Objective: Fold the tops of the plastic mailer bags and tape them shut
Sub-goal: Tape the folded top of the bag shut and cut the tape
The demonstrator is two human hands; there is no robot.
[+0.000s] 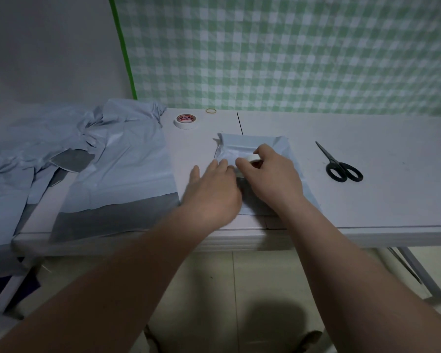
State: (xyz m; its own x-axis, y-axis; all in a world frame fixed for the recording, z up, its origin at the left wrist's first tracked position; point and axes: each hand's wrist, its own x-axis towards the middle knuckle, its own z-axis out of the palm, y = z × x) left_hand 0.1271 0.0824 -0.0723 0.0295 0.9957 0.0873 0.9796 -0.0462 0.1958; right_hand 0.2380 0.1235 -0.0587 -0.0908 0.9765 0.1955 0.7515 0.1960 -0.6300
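We're taping one folded pale-blue plastic mailer (252,141): left hand (211,192) pressing flat-fingered, right hand (273,177) gripping white tape roll (254,157); pile (117,161) unsealed

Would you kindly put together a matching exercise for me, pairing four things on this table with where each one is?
Things:
1. scissors
2. red-labelled tape roll
3. rubber band
4. plain white tape roll

Places:
A. in the right hand
B. right of the folded mailer bag
C. nearest the checked cloth
D. beside the pile of bags

Pairs: 1-B, 2-D, 3-C, 4-A.
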